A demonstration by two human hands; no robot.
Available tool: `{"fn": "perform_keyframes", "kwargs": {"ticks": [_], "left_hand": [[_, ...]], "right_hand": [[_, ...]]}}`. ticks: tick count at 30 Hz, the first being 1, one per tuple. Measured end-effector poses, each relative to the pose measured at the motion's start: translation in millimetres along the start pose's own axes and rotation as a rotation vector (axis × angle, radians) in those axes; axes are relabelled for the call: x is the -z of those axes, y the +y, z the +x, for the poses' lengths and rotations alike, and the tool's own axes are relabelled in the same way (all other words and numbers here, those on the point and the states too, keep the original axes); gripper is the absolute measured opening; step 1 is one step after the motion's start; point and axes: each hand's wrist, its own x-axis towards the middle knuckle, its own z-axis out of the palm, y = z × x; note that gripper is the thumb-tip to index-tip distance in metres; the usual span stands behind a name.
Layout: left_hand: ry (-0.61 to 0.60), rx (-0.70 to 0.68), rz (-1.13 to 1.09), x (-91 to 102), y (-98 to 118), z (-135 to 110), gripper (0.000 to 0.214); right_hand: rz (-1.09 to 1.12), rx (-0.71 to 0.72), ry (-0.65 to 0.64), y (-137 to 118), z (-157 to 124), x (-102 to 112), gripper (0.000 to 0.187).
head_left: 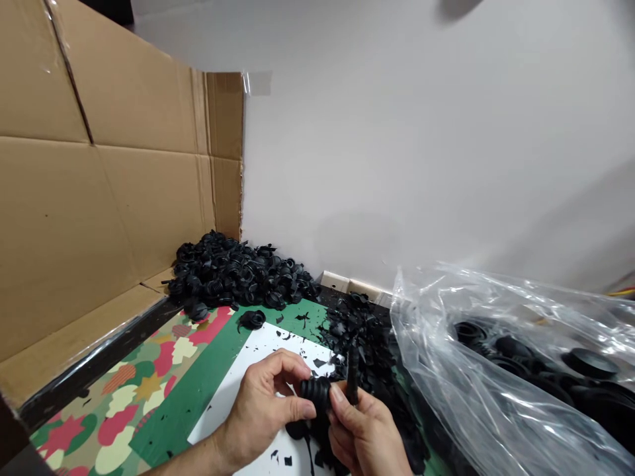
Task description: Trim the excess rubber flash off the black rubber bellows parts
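Note:
Between my hands is a small black ribbed rubber bellows (315,395), held sideways above a white sheet (233,390). My left hand (265,396) is closed on its left end, thumb in front and fingers behind. At its right end, my right hand (367,426) pinches the rim with thumb and fingertips. A slim black rod-like tool (352,373) stands upright between the fingers of that hand; its working end does not show. Below and beside the right hand lie black rubber scraps (364,337).
Many trimmed black rubber pieces (238,271) are heaped by the cardboard wall (143,178). One loose piece (253,320) lies on the green mat (198,380). A clear plastic bag (431,370) of black rubber parts (590,363) stands at right.

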Motion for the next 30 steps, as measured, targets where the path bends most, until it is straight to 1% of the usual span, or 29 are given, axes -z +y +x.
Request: {"fn": "perform_keyframes", "kwargs": {"ticks": [5, 8, 10, 15, 22, 26, 30], "left_hand": [[-0.015, -0.019, 0.006, 1.0, 0.9, -0.6, 0.026], [-0.033, 0.005, -0.035, 1.6, 1.2, 0.5, 0.026], [-0.033, 0.044, -0.06, 1.6, 2.4, 1.3, 0.025], [-0.007, 0.197, -0.087, 2.1, 2.8, 1.2, 0.023], [-0.02, 0.193, -0.095, 3.8, 0.4, 1.1, 0.023], [-0.018, 0.195, -0.103, 3.2, 2.3, 1.5, 0.022], [0.007, 0.244, -0.094, 1.8, 3.4, 2.1, 0.025]], "right_hand": [[-0.01, 0.019, -0.013, -0.9, -0.2, -0.2, 0.049], [-0.007, 0.016, -0.029, -0.4, 0.1, 0.5, 0.047], [0.01, 0.006, -0.043, -0.8, -0.3, -0.1, 0.046], [0.03, -0.01, -0.04, -4.6, -2.7, -4.7, 0.047], [-0.02, 0.025, -0.009, -4.8, -3.0, -5.9, 0.049], [-0.022, 0.013, -0.021, -3.0, -1.7, -3.8, 0.049], [-0.038, 0.021, -0.057, -1.2, 0.1, -1.2, 0.048]]}}
